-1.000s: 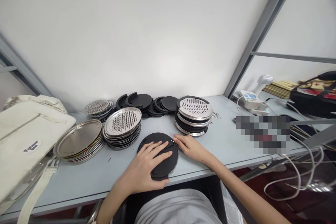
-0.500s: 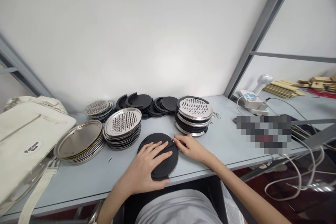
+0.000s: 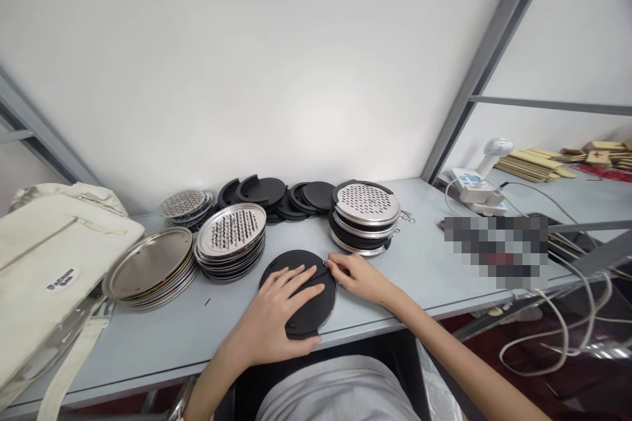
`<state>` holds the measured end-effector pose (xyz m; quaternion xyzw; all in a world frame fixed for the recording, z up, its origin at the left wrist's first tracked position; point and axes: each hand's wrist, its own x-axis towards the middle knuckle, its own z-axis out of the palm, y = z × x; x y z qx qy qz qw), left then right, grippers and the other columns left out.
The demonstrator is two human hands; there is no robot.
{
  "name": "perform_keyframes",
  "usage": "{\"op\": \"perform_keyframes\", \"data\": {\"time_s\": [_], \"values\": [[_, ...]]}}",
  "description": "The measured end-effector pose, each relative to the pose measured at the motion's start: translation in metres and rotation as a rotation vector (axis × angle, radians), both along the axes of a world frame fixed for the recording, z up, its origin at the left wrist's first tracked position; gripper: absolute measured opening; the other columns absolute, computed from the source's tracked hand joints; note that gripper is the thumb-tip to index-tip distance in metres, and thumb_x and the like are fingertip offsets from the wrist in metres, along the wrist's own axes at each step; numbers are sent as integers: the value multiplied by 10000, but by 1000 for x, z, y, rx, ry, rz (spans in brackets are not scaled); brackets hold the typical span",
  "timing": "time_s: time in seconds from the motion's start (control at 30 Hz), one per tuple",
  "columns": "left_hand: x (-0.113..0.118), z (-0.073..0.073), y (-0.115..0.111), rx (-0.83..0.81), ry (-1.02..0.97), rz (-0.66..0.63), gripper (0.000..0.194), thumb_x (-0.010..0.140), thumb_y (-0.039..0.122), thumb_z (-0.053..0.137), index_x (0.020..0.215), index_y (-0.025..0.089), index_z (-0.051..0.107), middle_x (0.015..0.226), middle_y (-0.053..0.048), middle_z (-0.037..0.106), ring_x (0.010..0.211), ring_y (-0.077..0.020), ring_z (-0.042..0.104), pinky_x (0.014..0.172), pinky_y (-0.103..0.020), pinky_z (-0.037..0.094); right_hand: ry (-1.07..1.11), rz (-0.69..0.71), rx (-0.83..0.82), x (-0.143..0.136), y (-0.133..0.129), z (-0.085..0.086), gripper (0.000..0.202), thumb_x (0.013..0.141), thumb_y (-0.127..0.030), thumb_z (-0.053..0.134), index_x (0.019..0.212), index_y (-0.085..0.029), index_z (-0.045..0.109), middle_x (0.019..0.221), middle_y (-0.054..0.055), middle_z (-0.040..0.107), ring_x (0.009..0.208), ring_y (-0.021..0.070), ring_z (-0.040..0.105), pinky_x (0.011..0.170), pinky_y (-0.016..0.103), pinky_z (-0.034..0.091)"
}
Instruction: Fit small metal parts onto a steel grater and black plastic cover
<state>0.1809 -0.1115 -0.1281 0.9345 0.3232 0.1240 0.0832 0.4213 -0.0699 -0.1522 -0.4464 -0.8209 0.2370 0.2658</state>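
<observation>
A round black disc (image 3: 309,306) lies near the front edge of the table. My left hand (image 3: 276,316) rests on it, fingers spread flat, the thumb at its lower rim. At the disc's upper right edge, my right hand (image 3: 358,278) pinches a small metal ring (image 3: 326,263). Behind and to the right stands a pile of perforated metal discs with black holders (image 3: 368,204). To the left are a stack of grater discs (image 3: 232,230) and a stack of smooth metal plates (image 3: 151,263).
Black round parts (image 3: 266,191) and small perforated discs (image 3: 182,204) lie by the wall. A cream bag (image 3: 64,263) sits far left. At right are a white device (image 3: 476,191), cables, a blurred-out patch and wooden pieces (image 3: 528,166).
</observation>
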Motion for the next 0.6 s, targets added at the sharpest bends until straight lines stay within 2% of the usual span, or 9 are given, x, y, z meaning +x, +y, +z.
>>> {"op": "perform_keyframes", "data": {"time_s": [0.17,0.6], "values": [[3,-2,0,20,-22,12,714,753,400,670,1405,309,395,1537,1,285,1385,-286,309,1127,-504,264,-15,-20,2,0,0,-2,302,952,-257,366,656,-204,339,543,-64,346,498,91,315,517,241,218],[6,-5,-1,41,-10,44,719,756,394,662,1413,301,387,1546,-7,260,1392,-275,298,1135,-494,258,-62,-70,70,-2,-1,0,251,897,-201,416,648,-200,383,525,-70,341,479,83,314,511,222,221]]}}
